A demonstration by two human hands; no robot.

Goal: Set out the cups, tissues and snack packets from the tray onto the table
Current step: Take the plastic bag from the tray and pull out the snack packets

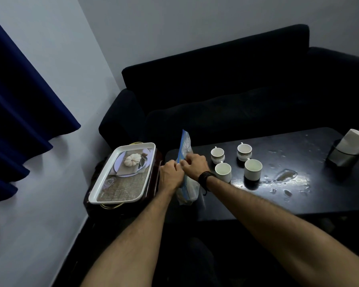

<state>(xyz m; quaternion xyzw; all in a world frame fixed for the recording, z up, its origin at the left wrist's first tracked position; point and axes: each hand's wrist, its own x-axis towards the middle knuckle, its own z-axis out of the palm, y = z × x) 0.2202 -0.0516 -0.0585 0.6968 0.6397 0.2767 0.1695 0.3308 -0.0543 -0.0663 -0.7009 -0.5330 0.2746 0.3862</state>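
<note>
Both your left hand (171,172) and right hand (195,165) pinch, fingers closed, the upright blue-and-clear plastic snack packet (186,160) just left of the four white ceramic cups (223,171); lower it gently beside them.

A pale, plain painted wall (56,83) ran along the left and met another behind a dark, nearly black upholstered sofa (232,85). Deep blue pleated curtains (15,112) hung at the far left edge. In front of the sofa stood a low black table (298,195), its glossy top catching a bright patch of light. The room was dim.
</note>
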